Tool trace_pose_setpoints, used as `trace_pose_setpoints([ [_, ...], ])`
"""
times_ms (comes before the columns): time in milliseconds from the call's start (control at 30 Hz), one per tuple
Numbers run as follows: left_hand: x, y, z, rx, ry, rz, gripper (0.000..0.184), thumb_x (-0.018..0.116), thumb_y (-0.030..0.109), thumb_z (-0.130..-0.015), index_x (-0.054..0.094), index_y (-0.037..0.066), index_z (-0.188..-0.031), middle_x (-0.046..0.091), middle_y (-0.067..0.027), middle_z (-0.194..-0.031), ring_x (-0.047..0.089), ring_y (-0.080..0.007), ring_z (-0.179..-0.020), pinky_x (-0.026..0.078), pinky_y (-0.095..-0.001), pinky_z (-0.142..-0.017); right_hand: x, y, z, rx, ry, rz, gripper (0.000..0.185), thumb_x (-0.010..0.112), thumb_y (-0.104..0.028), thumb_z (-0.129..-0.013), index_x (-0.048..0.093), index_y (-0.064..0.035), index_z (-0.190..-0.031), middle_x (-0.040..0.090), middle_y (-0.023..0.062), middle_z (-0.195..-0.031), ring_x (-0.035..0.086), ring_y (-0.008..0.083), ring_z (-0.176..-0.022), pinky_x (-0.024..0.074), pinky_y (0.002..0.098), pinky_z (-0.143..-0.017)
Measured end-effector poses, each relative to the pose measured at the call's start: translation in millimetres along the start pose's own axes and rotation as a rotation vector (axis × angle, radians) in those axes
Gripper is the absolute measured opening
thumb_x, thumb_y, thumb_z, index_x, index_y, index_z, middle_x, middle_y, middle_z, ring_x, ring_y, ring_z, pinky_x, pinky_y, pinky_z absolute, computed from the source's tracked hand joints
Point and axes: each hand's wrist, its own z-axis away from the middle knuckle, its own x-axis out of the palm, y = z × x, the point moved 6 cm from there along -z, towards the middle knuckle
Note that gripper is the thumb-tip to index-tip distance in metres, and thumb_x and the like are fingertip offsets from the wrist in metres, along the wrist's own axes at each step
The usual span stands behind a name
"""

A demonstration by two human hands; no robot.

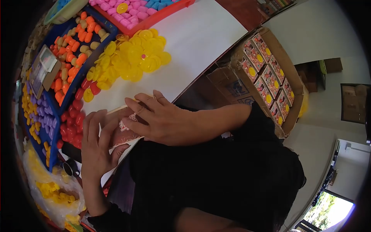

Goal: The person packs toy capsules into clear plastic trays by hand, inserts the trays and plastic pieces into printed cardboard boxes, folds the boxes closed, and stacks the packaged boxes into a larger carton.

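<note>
A flat brownish-pink printed box (124, 133) with white lettering lies at the white sheet's near edge. My left hand (96, 139) grips its left end, fingers bent over the top and thumb at the near side. From the right, my right hand (154, 118) reaches across the other end, its fingers curled over the far edge and its thumb on the printed face. Fingers of both hands cover part of the box. Just beyond is a pile of yellow discs (133, 56) on the white sheet (193, 42). Red pieces (72, 123) lie beside my left hand.
Blue trays (110, 36) hold orange, tan, purple and yellow pieces. A red tray (164, 12) has pink and blue ones. A plastic bag (52, 185) with yellow pieces sits at lower left. To the right, a cardboard carton (299, 73) holds several printed boxes (268, 79).
</note>
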Motion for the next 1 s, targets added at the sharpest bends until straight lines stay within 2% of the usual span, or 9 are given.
trace_pose_setpoints([
  [167,5,2,2,-0.017,-0.034,-0.071,0.060,0.048,0.050,-0.083,0.046,0.007,-0.124,0.037,-0.0194,-0.129,0.034,-0.0417,-0.118,0.032,-0.0506,-0.096,3,2,2,-0.023,-0.002,-0.118,0.057,0.059,-0.023,-0.080,0.039,0.0015,-0.127,0.034,0.0306,-0.127,0.037,0.0459,-0.115,0.0453,0.0560,-0.080],
  [400,10,10,-1,-0.027,-0.052,-0.145,0.059,0.053,0.050,-0.080,0.048,0.010,-0.123,0.037,-0.0211,-0.130,0.035,-0.0413,-0.117,0.033,-0.0513,-0.094,14,1,8,0.065,0.001,-0.040,0.073,0.062,-0.042,-0.075,0.038,-0.0020,-0.131,0.028,0.0221,-0.139,0.031,0.0402,-0.125,0.0335,0.0595,-0.087],
  [500,19,10,1,0.013,0.046,-0.009,0.059,0.056,0.048,-0.079,0.048,0.010,-0.123,0.039,-0.0209,-0.129,0.039,-0.0403,-0.113,0.033,-0.0514,-0.092,19,2,9,0.053,-0.041,-0.045,0.081,0.066,-0.045,-0.071,0.034,-0.0043,-0.134,0.025,0.0193,-0.142,0.025,0.0384,-0.129,0.0285,0.0608,-0.090],
  [600,6,14,19,0.093,0.477,0.058,0.051,0.068,0.036,-0.073,0.055,0.012,-0.116,0.053,-0.0115,-0.112,0.051,-0.0311,-0.098,0.036,-0.0459,-0.088,6,18,7,-0.014,-0.096,-0.300,0.097,0.076,-0.039,-0.062,0.025,-0.0061,-0.138,0.021,0.0181,-0.144,0.015,0.0392,-0.133,0.0234,0.0588,-0.099],
  [667,19,18,28,0.131,0.464,-0.004,0.035,0.073,0.020,-0.068,0.065,0.012,-0.101,0.058,-0.0029,-0.100,0.052,-0.0221,-0.090,0.040,-0.0402,-0.082,6,48,22,0.053,0.219,-0.608,0.109,0.082,-0.029,-0.057,0.016,-0.0065,-0.141,0.022,0.0188,-0.144,0.018,0.0375,-0.133,0.0260,0.0497,-0.103],
  [700,32,14,36,0.151,0.680,0.138,0.028,0.074,0.008,-0.062,0.070,0.012,-0.090,0.059,0.0024,-0.091,0.052,-0.0176,-0.084,0.042,-0.0365,-0.074,20,48,29,0.017,0.212,-0.638,0.109,0.082,-0.029,-0.057,0.016,-0.0065,-0.141,0.022,0.0188,-0.144,0.018,0.0375,-0.133,0.0260,0.0497,-0.103],
  [767,39,12,39,0.142,0.716,0.117,0.028,0.074,0.008,-0.062,0.069,0.012,-0.090,0.058,0.0007,-0.090,0.052,-0.0188,-0.083,0.042,-0.0364,-0.072,71,64,47,0.343,0.007,-0.849,0.103,0.082,-0.022,-0.057,0.021,-0.0068,-0.139,0.030,0.0190,-0.138,0.033,0.0342,-0.126,0.0339,0.0393,-0.100],
  [833,40,15,40,0.186,0.759,0.152,0.029,0.074,0.007,-0.062,0.068,0.012,-0.090,0.058,-0.0010,-0.089,0.052,-0.0201,-0.082,0.042,-0.0363,-0.070,98,60,54,0.379,0.043,-0.887,0.097,0.081,-0.018,-0.057,0.027,-0.0060,-0.135,0.037,0.0183,-0.132,0.040,0.0324,-0.120,0.0375,0.0377,-0.096],
  [1000,29,-18,58,-0.079,0.871,0.103,0.042,0.065,0.016,-0.081,0.046,0.001,-0.115,0.041,-0.0171,-0.120,0.044,-0.0326,-0.113,0.041,-0.0422,-0.092,-25,107,101,0.527,0.399,-0.495,0.075,0.080,-0.007,-0.051,0.047,-0.0036,-0.119,0.052,0.0146,-0.110,0.051,0.0309,-0.101,0.0443,0.0368,-0.086],
])
